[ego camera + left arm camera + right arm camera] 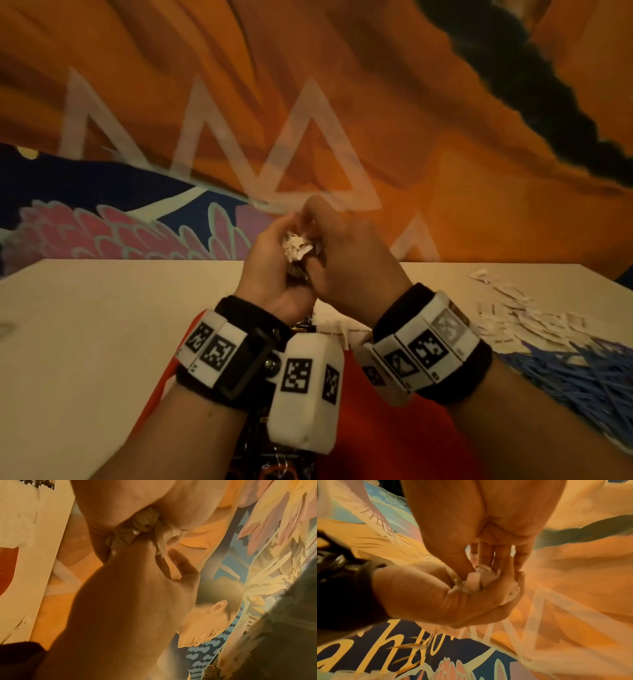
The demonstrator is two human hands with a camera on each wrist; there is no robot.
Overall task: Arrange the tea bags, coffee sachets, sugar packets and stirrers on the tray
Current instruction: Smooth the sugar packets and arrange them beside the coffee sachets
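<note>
Above a pale counter (102,342), backed by an orange mural wall (445,171), two hands meet at centre, wrists w/ black straps and white marker blocks. Largest to smallest:

Red tray (394,428) lies on the counter under the forearms, mostly hidden; dark printed sachets (274,455) sit on it near the left wrist, count can't be told.

Blue stirrers (582,377) are heaped at the right edge of the counter, dozens, too tangled to count. Just behind them lie loose white packets (524,322), approx. twenty-plus, overlapping, exact no. unclear.

Left hand (274,267) is cupped palm up, its grip curled round a small bunch of white paper items (296,248), held above the counter's far part, not on the tray. Right hand (346,253) has its grip pinched on the top of the same bunch, thumb vs. fingertips. Items in the bunch: several, blurred, maybe tea bags or sugar; can't tell which.

Judged step: sorting or squaring the handful before laying it down. To do it well: keep the left palm as a steady cradle, peel one item at a time w/ the right pinch, align edges, then lower to the tray rather than dropping.
</note>
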